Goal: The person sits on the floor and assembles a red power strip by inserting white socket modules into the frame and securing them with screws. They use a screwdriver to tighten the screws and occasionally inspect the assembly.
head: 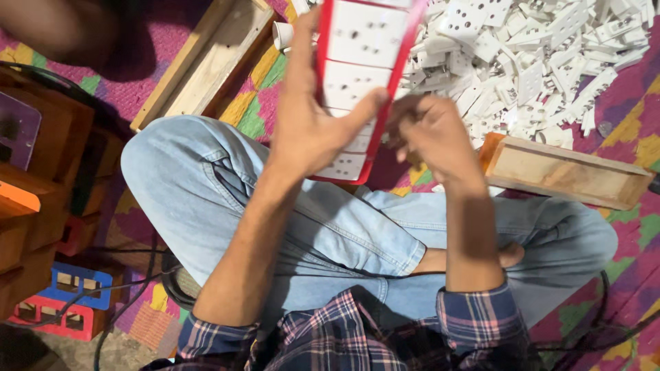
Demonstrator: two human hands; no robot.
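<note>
A person sits cross-legged on a patterned floor mat (619,103), and the left hand (313,127) grips a long red-framed socket strip (361,62) that runs from the middle of the view up toward twelve o'clock, out past the top edge. The thumb lies across the white socket faces while the fingers wrap behind the near end, so that hand is closed on the strip. The right hand (433,137) sits at three o'clock of the strip's lower end, just beside its red edge; it is blurred, the fingers curled inward, and whether it pinches a small part or only touches the frame cannot be told. The strip looks like rigid moulded plastic, probably light for its length and smooth enough to slip, so a hold around the red side rails near the middle would likely steady it better than pressure on the white inserts, which may pop out or crack. At one o'clock a heap of loose white socket plates (536,62) covers the mat. A shallow wooden tray (564,172) lies at three o'clock, and another wooden tray (206,62) at eleven o'clock. Blue jeans (206,185) fill the centre, and red and blue plastic blocks (65,299) sit at eight o'clock.
</note>
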